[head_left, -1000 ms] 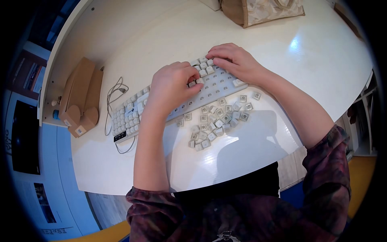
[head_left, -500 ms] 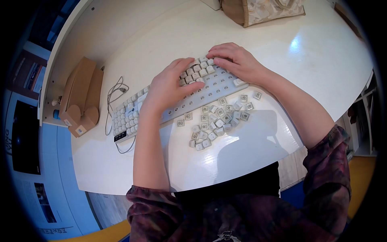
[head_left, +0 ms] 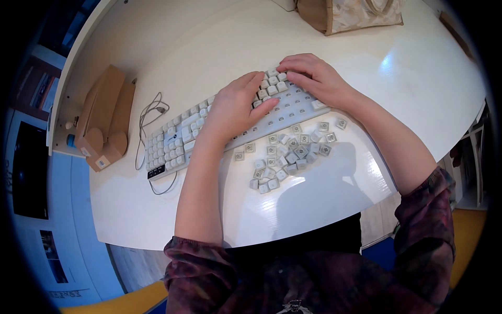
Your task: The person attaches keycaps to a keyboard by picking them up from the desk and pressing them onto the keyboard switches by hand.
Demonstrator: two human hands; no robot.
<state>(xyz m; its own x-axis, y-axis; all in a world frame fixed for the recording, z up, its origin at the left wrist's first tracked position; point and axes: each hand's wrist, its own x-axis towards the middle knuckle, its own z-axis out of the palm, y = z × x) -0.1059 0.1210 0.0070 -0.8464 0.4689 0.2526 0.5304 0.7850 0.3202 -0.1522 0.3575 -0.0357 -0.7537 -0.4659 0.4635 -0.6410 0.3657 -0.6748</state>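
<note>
A white keyboard [head_left: 183, 137] lies at a slant across the desk. Keycaps cover its left part and far rows, while bare switch positions show along the near right rows. My left hand [head_left: 234, 107] rests over the middle of the keyboard, fingers stretched toward the far rows and thumb spread to the right. At the far right end, my right hand [head_left: 320, 82] touches the far-row keycaps with fingertips, thumb apart from the fingers. Neither hand grasps anything I can see. Several loose keycaps [head_left: 292, 157] lie on the near side, some upside down.
The white desk [head_left: 178, 220] has a curved near edge. A cardboard box [head_left: 104, 120] stands at the left against the side panel. A grey cable [head_left: 144, 123] coils beside the keyboard. At the back sits a beige patterned bag [head_left: 355, 15].
My left hand has slid right along the keyboard, uncovering more keycaps on its left. My right hand stays by the far right end. The whole view has shifted slightly.
</note>
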